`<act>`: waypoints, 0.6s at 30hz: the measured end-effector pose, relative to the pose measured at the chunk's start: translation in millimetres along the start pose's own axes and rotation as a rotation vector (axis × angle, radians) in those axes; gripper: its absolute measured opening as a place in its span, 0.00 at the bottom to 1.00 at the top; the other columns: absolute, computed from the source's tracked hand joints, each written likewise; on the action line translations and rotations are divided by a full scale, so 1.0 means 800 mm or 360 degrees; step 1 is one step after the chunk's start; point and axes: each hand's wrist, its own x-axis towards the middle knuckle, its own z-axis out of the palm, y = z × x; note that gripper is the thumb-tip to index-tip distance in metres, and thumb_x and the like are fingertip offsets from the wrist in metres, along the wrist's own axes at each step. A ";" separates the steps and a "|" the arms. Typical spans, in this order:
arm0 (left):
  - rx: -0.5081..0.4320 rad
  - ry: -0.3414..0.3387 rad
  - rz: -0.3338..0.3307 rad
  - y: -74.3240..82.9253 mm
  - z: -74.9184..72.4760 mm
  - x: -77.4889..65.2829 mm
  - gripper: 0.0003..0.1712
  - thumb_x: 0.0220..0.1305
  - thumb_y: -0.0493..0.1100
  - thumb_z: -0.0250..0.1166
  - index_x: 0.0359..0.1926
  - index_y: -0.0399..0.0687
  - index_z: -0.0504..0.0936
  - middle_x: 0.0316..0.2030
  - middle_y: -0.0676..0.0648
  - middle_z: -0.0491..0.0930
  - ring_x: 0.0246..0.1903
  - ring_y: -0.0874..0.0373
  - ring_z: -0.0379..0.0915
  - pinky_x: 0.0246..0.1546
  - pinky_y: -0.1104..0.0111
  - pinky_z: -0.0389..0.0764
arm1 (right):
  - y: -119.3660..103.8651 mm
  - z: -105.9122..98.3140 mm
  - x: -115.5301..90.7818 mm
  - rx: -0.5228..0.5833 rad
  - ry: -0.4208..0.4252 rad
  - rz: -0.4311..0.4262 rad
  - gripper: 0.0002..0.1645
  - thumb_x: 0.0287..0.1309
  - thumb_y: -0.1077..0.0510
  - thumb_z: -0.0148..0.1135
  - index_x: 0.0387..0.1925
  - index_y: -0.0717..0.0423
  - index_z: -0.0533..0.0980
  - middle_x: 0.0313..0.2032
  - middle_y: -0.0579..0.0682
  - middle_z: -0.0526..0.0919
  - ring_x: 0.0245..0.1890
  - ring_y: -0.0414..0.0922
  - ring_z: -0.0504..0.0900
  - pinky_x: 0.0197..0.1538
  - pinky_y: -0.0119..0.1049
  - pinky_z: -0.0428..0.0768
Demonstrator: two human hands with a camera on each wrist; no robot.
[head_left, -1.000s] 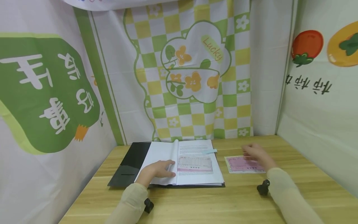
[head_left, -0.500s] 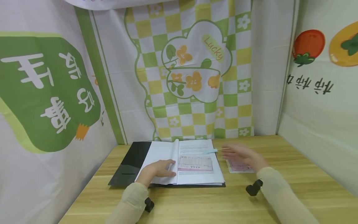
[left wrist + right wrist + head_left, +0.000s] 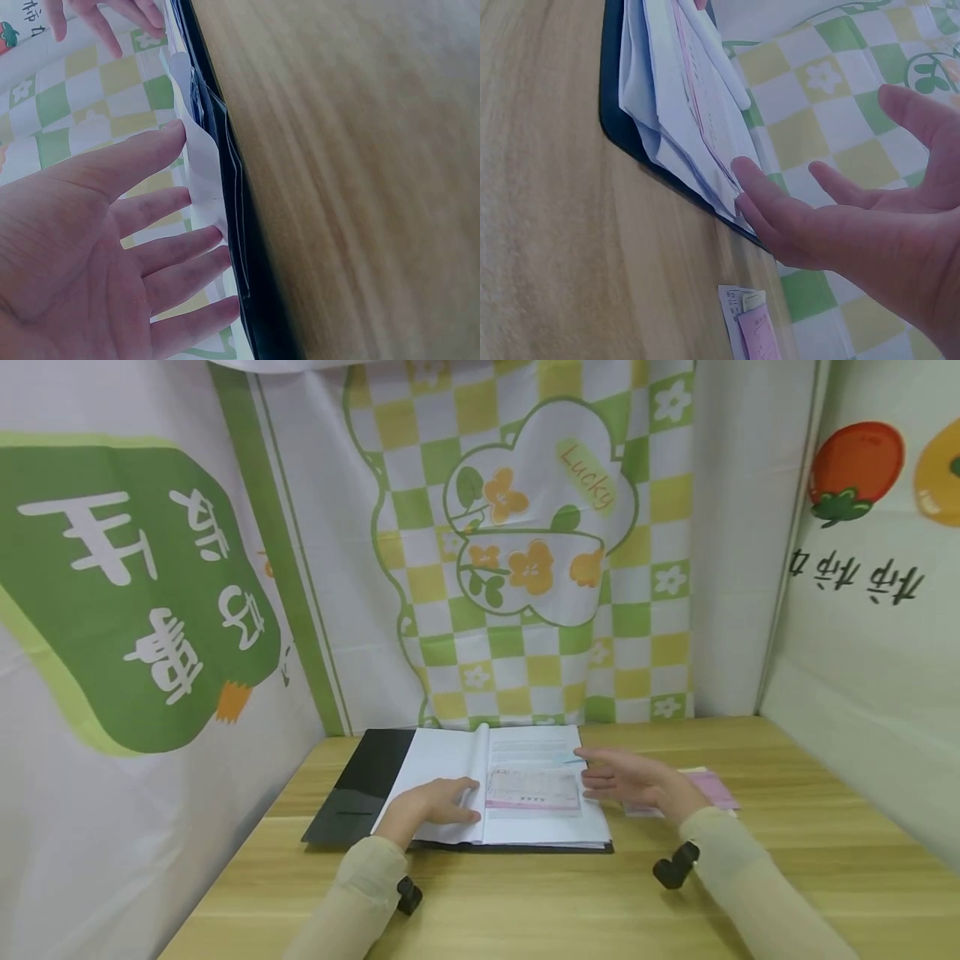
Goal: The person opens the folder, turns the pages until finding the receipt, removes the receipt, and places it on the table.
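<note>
An open black folder [image 3: 352, 806] holds white pages on the table. My left hand [image 3: 435, 806] rests on its left page by the rolled inner fold, fingers spread in the left wrist view. A pink and white printed slip [image 3: 534, 787] lies on the right page [image 3: 536, 831]. Close to that page's outer edge is my right hand [image 3: 630, 779], its fingers extended and holding nothing visible. In the right wrist view, two of the right hand's [image 3: 855, 210] fingertips appear at the page edge; contact is unclear. A light-blue tab [image 3: 567, 759] shows beside its fingertips.
Several pink and white slips [image 3: 712, 789] lie right of the folder, partly hidden by the right hand and wrist. Wooden tabletop [image 3: 525, 910] extends in front. Printed cloth hangs behind [image 3: 525, 668] and along both sides.
My right hand has moved left from above the loose slips to the folder's right edge. My left hand stays on the page. The head view has shifted slightly.
</note>
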 end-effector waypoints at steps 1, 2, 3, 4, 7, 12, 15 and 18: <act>0.0003 -0.0001 -0.0007 0.002 -0.001 0.000 0.38 0.72 0.56 0.69 0.76 0.51 0.71 0.73 0.41 0.72 0.74 0.43 0.65 0.75 0.47 0.66 | 0.000 0.001 -0.001 0.0005 0.0006 0.0011 0.51 0.79 0.51 0.56 0.82 0.69 0.38 0.77 0.82 0.37 0.80 0.74 0.41 0.79 0.61 0.58; 0.0007 -0.0003 -0.0015 0.003 -0.001 0.000 0.38 0.72 0.56 0.69 0.76 0.51 0.71 0.73 0.41 0.72 0.74 0.43 0.66 0.75 0.47 0.66 | 0.000 0.002 -0.002 0.0006 0.0012 0.0021 0.52 0.79 0.50 0.57 0.82 0.68 0.37 0.78 0.82 0.36 0.80 0.74 0.41 0.78 0.61 0.59; 0.0008 -0.0003 -0.0024 0.004 -0.002 0.000 0.38 0.71 0.57 0.69 0.76 0.52 0.71 0.73 0.41 0.73 0.74 0.43 0.66 0.74 0.47 0.66 | 0.000 0.002 -0.002 0.0006 0.0022 0.0031 0.53 0.78 0.50 0.58 0.83 0.68 0.36 0.78 0.82 0.36 0.80 0.74 0.42 0.78 0.61 0.60; 0.0008 -0.0001 -0.0031 0.005 -0.002 0.000 0.38 0.71 0.57 0.69 0.76 0.52 0.71 0.73 0.41 0.73 0.74 0.43 0.66 0.74 0.47 0.66 | 0.000 0.003 -0.002 -0.0001 0.0032 0.0035 0.53 0.78 0.50 0.58 0.83 0.68 0.37 0.78 0.81 0.37 0.80 0.73 0.42 0.78 0.61 0.60; -0.0008 0.0000 -0.0033 0.006 -0.003 -0.002 0.38 0.71 0.56 0.69 0.77 0.52 0.71 0.73 0.41 0.72 0.74 0.43 0.65 0.75 0.46 0.66 | 0.002 0.007 0.000 -0.0003 0.0051 0.0038 0.54 0.78 0.49 0.58 0.83 0.68 0.37 0.79 0.80 0.37 0.80 0.73 0.43 0.78 0.61 0.60; -0.0028 0.0000 -0.0012 0.005 -0.002 -0.002 0.38 0.72 0.56 0.69 0.77 0.51 0.70 0.74 0.41 0.71 0.75 0.42 0.64 0.75 0.46 0.65 | 0.006 0.011 0.006 0.0040 0.0075 0.0047 0.55 0.77 0.50 0.59 0.83 0.68 0.36 0.79 0.78 0.37 0.81 0.71 0.42 0.78 0.62 0.61; -0.0031 -0.0005 -0.0007 0.005 -0.001 -0.002 0.38 0.72 0.56 0.69 0.77 0.50 0.70 0.74 0.40 0.71 0.75 0.42 0.64 0.75 0.46 0.65 | 0.010 0.010 0.009 0.0080 0.0113 0.0048 0.54 0.77 0.50 0.59 0.83 0.67 0.37 0.79 0.79 0.38 0.80 0.71 0.42 0.77 0.62 0.63; -0.0030 -0.0009 0.0000 0.004 0.002 0.000 0.38 0.72 0.56 0.69 0.77 0.50 0.70 0.74 0.40 0.71 0.75 0.42 0.64 0.75 0.46 0.65 | 0.014 0.007 0.012 0.0115 0.0149 0.0042 0.52 0.78 0.51 0.58 0.83 0.66 0.38 0.78 0.80 0.41 0.80 0.71 0.44 0.76 0.61 0.65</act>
